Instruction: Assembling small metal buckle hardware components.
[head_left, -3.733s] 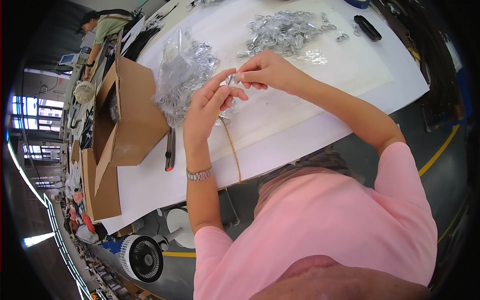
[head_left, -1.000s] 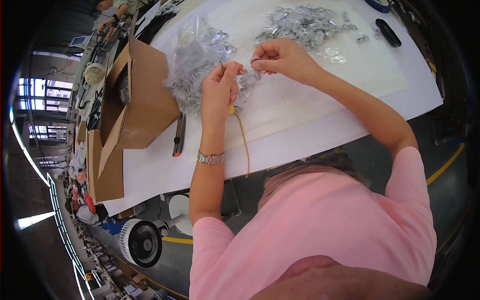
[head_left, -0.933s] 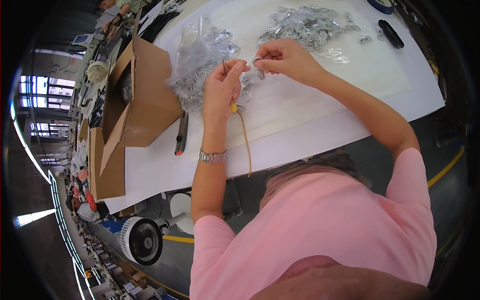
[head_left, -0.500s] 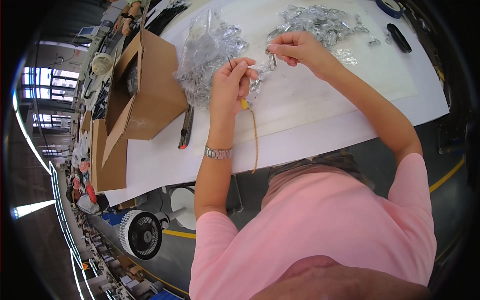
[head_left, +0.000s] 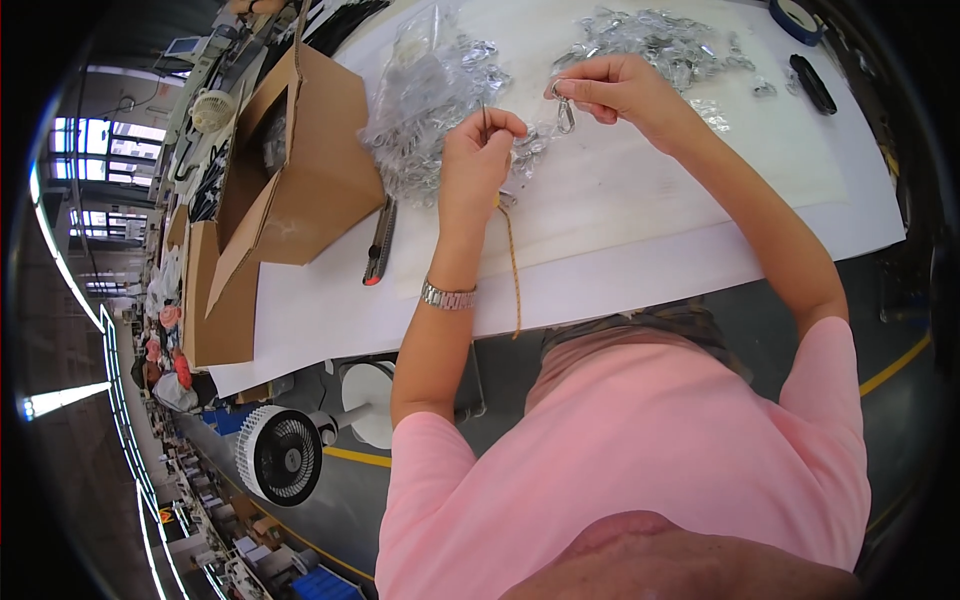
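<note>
My right hand (head_left: 618, 88) is closed in a pinch on a small silver metal clip (head_left: 566, 118), which hangs below the fingertips by its ring. My left hand (head_left: 477, 160) is wrapped round a thin tool (head_left: 485, 118); its metal tip pokes out above the fingers. A yellow bit shows under the palm, and from it an orange cord (head_left: 514, 265) trails over the table edge. Most of the tool is hidden in the fist. Beyond the left hand lies a heap of silver clips (head_left: 415, 160), partly under clear plastic bags (head_left: 425, 50). A second heap of clips (head_left: 650, 45) lies beyond the right hand.
An open cardboard box (head_left: 320, 170) stands at the left of the white table (head_left: 330, 325), with a box cutter (head_left: 379, 240) beside it. A black cutter-like object (head_left: 812, 85) and a blue tape roll (head_left: 797, 18) lie far right. A fan (head_left: 282, 455) stands below the table's left.
My left fingers have curled more tightly round the tool, covering most of its yellow part. The clip still hangs from my right hand. The whole view has shifted slightly.
</note>
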